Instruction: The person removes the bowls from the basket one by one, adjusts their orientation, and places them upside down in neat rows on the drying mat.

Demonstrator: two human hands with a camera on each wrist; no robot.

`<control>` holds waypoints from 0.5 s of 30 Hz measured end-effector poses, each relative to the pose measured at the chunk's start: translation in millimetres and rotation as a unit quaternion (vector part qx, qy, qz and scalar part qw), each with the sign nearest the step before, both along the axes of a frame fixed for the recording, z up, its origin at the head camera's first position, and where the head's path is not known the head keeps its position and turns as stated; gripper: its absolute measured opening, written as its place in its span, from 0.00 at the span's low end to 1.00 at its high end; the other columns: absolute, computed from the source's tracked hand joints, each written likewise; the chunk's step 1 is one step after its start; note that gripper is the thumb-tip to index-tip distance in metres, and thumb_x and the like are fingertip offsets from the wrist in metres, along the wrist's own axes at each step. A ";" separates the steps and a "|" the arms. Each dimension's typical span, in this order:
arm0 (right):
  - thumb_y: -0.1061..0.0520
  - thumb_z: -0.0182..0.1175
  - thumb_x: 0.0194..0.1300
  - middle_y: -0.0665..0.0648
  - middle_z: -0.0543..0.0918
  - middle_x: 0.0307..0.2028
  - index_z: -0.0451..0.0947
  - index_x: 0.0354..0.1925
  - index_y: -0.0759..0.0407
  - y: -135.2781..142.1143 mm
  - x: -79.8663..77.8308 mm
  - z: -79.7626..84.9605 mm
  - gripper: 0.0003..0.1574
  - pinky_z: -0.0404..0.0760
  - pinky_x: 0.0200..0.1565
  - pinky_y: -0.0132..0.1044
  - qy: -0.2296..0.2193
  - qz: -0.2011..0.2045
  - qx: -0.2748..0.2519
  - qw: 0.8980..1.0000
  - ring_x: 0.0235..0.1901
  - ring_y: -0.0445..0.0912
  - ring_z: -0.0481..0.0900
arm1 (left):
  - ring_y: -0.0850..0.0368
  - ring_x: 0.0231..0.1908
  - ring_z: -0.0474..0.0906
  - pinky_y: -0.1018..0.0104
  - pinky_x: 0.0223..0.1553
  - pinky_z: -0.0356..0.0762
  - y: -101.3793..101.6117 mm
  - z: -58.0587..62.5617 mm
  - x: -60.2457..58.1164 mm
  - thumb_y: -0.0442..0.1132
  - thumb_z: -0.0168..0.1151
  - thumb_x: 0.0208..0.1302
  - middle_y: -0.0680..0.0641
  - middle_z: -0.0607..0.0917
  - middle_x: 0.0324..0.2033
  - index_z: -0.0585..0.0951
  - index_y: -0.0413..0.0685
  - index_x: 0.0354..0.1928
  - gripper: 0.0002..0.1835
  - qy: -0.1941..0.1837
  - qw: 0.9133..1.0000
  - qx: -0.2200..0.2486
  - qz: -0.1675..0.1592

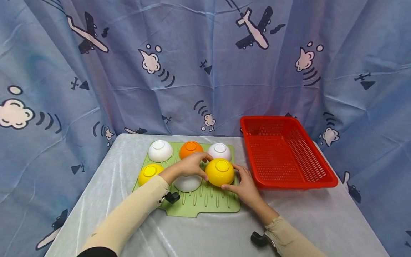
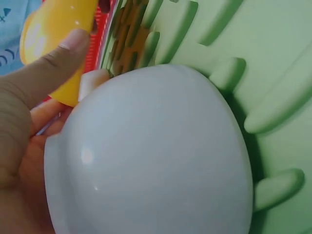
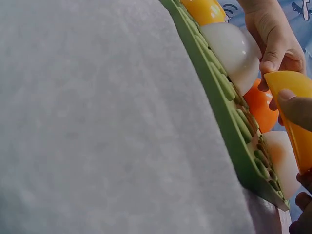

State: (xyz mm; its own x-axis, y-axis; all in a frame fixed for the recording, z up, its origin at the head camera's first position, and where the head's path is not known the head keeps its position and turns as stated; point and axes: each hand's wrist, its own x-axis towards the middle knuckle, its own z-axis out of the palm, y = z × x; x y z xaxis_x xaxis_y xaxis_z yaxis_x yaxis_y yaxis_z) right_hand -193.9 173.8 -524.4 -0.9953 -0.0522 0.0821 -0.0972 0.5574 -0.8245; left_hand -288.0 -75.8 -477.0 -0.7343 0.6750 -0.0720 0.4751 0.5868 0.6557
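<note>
An upside-down yellow bowl (image 1: 220, 172) is held between both hands, raised above the front right of a green ribbed drying mat (image 1: 207, 203). My left hand (image 1: 190, 165) grips its left side, with the thumb (image 2: 73, 46) against the bowl in the left wrist view. On the opposite side my right hand (image 1: 246, 187) holds the rim, and its thumb (image 3: 295, 109) lies on the yellow wall in the right wrist view. Beneath my left wrist an inverted white bowl (image 2: 161, 151) rests on the mat, partly covered in the head view.
Other inverted bowls rest on the mat: a second yellow bowl (image 1: 149, 173) at left, and a white bowl (image 1: 160, 151), an orange bowl (image 1: 191, 149) and another white bowl (image 1: 219, 151) along the back. A red plastic basket (image 1: 321, 160) stands right of the mat.
</note>
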 end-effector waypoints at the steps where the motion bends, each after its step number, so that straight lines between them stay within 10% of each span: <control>1: 0.47 0.85 0.44 0.64 0.68 0.71 0.66 0.73 0.61 0.0 -1.0 -1.0 0.63 0.60 0.73 0.59 -0.002 -0.001 0.006 1.000 0.72 0.59 0.62 | 0.51 0.60 0.76 0.56 0.64 0.73 1.4 -0.5 -0.7 0.46 0.86 0.45 0.52 0.81 0.60 0.77 0.50 0.64 0.42 0.001 1.000 -0.009 0.001; 15: 0.46 0.86 0.41 0.66 0.74 0.66 0.71 0.68 0.63 1.6 -2.9 -12.4 0.59 0.60 0.72 0.59 -0.007 0.006 0.040 0.999 0.70 0.61 0.64 | 0.56 0.53 0.73 0.58 0.59 0.71 10.6 -0.8 0.1 0.48 0.87 0.42 0.54 0.83 0.51 0.80 0.52 0.59 0.39 0.033 0.994 -0.108 -0.001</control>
State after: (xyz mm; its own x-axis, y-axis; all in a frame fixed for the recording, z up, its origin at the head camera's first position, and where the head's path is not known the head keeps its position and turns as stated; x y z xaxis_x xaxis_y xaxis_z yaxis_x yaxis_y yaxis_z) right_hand -196.8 175.4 -536.8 -0.9955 -0.0694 0.0642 -0.0935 0.6203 -0.7788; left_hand -287.9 -65.2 -477.7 -0.7406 0.6506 -0.1678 0.5141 0.7095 0.4820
